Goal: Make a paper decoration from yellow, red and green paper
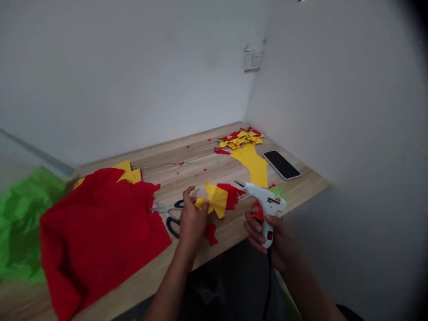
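My left hand (193, 218) pinches a yellow cut-out piece (218, 199), which looks like paper or felt with pointed edges. Behind that piece a red scrap (230, 196) lies on the table. In my right hand (259, 229) is a white hot glue gun (264, 196), its metal nozzle pointing left toward the yellow piece but apart from it. Fingers rest around the handle by the orange trigger. Scissors (173, 218) with dark handles lie just left of my left hand, their blades at the edge of a large red sheet (107, 232).
Crumpled green material (26, 223) sits at the far left. A pile of yellow and red cut-outs (242, 138) lies at the back right, with a yellow strip (252, 162) in front and a phone (281, 164) beside it. Walls border the wooden table (160, 162).
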Tool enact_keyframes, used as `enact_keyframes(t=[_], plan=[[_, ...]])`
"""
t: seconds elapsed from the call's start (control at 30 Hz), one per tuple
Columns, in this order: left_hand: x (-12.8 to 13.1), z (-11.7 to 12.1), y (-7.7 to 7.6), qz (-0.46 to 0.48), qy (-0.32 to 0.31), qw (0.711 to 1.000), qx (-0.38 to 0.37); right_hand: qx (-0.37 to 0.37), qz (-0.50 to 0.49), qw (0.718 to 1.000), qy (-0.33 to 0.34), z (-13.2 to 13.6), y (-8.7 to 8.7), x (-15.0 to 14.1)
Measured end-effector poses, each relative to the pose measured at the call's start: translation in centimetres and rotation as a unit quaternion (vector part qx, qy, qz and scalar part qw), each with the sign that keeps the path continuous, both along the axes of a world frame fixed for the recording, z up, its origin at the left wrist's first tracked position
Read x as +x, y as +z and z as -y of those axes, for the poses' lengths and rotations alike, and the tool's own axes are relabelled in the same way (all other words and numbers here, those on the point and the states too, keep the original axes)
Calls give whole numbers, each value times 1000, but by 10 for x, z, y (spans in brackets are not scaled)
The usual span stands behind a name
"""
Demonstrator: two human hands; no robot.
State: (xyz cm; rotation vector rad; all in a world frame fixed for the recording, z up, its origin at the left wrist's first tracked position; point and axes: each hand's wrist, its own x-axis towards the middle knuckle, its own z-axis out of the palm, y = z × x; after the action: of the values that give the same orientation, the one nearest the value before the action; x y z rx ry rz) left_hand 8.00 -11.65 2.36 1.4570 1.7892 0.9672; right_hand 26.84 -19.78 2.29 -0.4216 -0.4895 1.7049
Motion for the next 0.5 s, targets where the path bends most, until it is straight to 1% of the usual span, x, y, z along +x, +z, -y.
enact_keyframes(t=[0.03,0.1,0.13,0.17,0.2,0.23,0.27,0.3,0.33,0.37,0.4,0.43,0.5], plan=[[0,6,0,-109,-31,994,8,-14,18,1000,-8,1,-2,0],[-2,18,3,-282,-78,956,26,-45,67,996,-30,2,-5,1],[-3,23,5,-340,-85,936,40,-60,95,993,-42,3,-6,2],[-6,27,7,-377,-89,920,56,-74,126,988,-53,3,-7,4],[-8,30,9,-391,-99,912,74,-86,156,982,-62,3,-8,6],[-11,31,10,-387,-121,909,93,-96,186,975,-68,2,-9,8],[-14,32,9,-371,-159,908,111,-105,215,968,-72,1,-10,10],[-17,32,7,-350,-210,904,125,-111,240,962,-72,-1,-10,11],[-18,32,4,-333,-259,897,132,-114,262,956,-72,-2,-11,13],[-18,31,1,-325,-296,888,134,-118,280,950,-71,-5,-12,14],[-17,31,-2,-329,-314,881,131,-122,296,945,-69,-7,-13,14],[-15,32,-6,-341,-314,878,123,-127,311,939,-69,-10,-14,14],[-7,33,-10,-365,-280,881,111,-138,336,929,-68,-14,-14,13]])
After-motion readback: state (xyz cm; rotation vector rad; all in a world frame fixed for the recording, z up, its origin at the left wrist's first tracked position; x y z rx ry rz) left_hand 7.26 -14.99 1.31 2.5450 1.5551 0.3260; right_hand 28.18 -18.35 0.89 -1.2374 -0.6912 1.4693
